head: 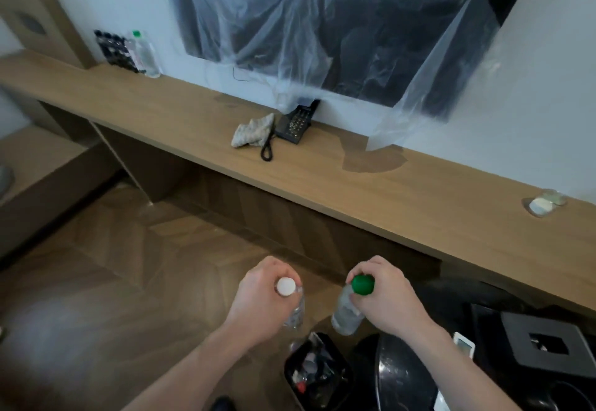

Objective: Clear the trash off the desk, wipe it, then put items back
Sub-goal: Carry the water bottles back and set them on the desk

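Wooden and long, the tabletop runs along the white wall under a television wrapped in clear plastic sheeting. Against that wall sits a black telephone, with a crumpled grey cloth touching its left side. Far left of the telephone stands a green-capped bottle; far right of it lies a small clear wrapped item. You stand back from the tabletop, over the floor. Your left hand has its fingers curled round the neck of a white-capped bottle. Your right hand grips a green-capped plastic bottle the same way. Below both bottles stands a black trash bin, holding rubbish.
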